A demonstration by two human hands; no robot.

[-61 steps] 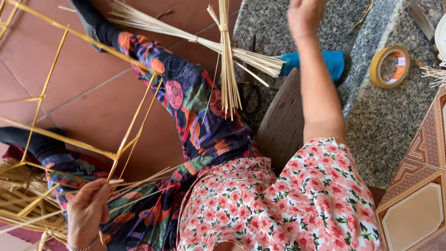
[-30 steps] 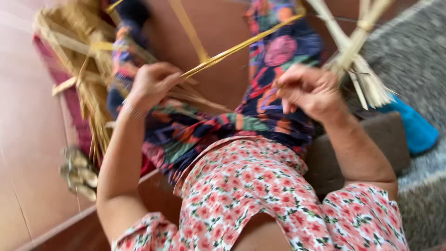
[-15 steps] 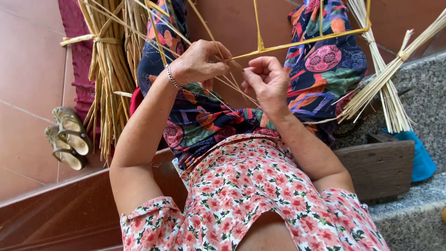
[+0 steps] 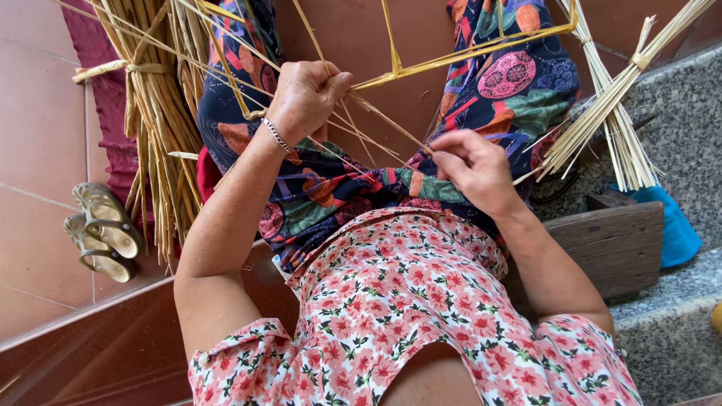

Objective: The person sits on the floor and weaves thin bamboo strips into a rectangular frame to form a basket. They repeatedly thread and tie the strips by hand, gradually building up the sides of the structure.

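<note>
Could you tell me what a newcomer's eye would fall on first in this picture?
Probably the two hands at the centre: the left hand grips thin straw strips that run to the pinching right hand, above a lap in bright patterned trousers. At upper left lies a tied straw bundle, with sandals on the red tiles below it.

Left hand [image 4: 304, 98] fisted, right hand [image 4: 474, 169] pinching, forearms bare and raised.

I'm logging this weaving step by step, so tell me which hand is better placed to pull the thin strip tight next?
Probably the right hand: its fingertips already pinch the thin strip at its near end. The left hand is closed around the strips by the frame, better placed to steady it.
</note>
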